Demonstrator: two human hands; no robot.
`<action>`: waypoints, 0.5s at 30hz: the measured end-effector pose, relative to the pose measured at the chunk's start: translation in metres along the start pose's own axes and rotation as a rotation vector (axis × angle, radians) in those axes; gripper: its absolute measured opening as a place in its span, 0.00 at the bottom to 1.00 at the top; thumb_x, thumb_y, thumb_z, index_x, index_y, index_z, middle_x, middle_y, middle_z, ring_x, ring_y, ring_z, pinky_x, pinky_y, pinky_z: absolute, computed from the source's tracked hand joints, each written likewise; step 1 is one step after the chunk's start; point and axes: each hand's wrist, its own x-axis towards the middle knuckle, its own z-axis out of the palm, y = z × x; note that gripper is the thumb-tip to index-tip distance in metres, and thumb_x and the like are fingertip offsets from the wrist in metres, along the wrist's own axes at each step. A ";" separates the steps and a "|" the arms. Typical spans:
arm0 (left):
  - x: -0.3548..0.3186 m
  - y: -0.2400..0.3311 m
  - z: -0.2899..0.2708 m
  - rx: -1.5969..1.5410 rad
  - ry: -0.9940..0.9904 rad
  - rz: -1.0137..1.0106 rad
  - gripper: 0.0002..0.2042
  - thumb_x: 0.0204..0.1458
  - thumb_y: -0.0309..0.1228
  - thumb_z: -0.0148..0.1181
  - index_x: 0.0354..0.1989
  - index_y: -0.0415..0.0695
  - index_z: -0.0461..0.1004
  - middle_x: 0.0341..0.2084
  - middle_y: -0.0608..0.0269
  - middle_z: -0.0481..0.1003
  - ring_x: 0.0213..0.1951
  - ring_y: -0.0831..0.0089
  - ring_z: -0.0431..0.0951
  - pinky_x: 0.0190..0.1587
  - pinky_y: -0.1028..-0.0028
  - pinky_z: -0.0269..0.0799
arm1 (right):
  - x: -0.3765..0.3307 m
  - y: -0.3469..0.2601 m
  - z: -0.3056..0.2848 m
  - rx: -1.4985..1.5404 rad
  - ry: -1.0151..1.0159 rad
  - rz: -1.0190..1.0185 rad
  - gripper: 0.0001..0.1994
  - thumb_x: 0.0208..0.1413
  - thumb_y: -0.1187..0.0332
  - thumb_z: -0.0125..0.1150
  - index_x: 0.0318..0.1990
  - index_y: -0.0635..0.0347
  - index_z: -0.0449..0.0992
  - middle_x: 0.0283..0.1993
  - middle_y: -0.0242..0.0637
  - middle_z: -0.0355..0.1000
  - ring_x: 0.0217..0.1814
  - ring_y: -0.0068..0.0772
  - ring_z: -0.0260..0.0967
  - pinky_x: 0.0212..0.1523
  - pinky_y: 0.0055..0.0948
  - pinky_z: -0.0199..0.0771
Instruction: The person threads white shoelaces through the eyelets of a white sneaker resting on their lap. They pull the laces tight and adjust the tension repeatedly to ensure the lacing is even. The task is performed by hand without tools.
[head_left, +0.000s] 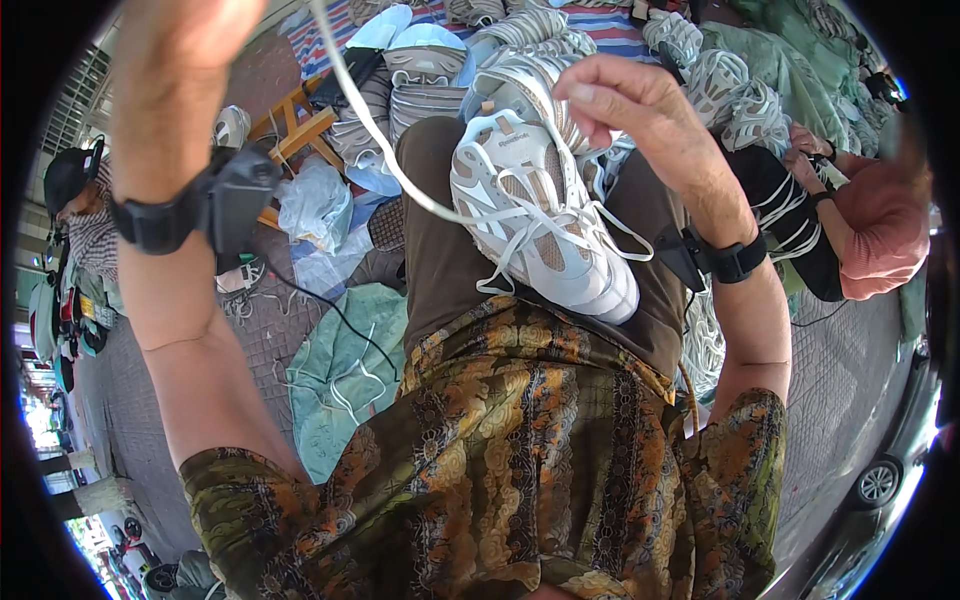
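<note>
A white and beige sneaker (598,268) lies across my lap, its toe toward my body and its tongue pointing away. White shoelace (352,92) is threaded through its eyelets, with loose loops over the front. One long lace end rises in a curve from the sneaker toward the upper left. My left hand (215,22) is raised there, but its fingers lie beyond the upper edge, so its grip is hidden. My right hand (635,112) hovers just above the sneaker's heel end on the right. Its fingers are curled, thumb near the forefinger; anything between them is too small to see.
More sneakers (425,60) are piled on a striped sheet ahead. A wooden stool (305,130) and clear plastic bags (315,205) stand left of my knees. Green sacking (345,320) lies on the paving. Another person (885,225) sits at the right with white laces.
</note>
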 end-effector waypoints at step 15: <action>-0.066 -0.091 0.041 -0.003 -0.267 -0.384 0.11 0.62 0.36 0.52 0.39 0.40 0.73 0.31 0.57 0.78 0.27 0.77 0.76 0.34 0.76 0.73 | -0.031 0.041 0.028 -0.600 -0.139 0.129 0.11 0.53 0.62 0.62 0.36 0.61 0.77 0.31 0.43 0.75 0.34 0.44 0.73 0.36 0.37 0.71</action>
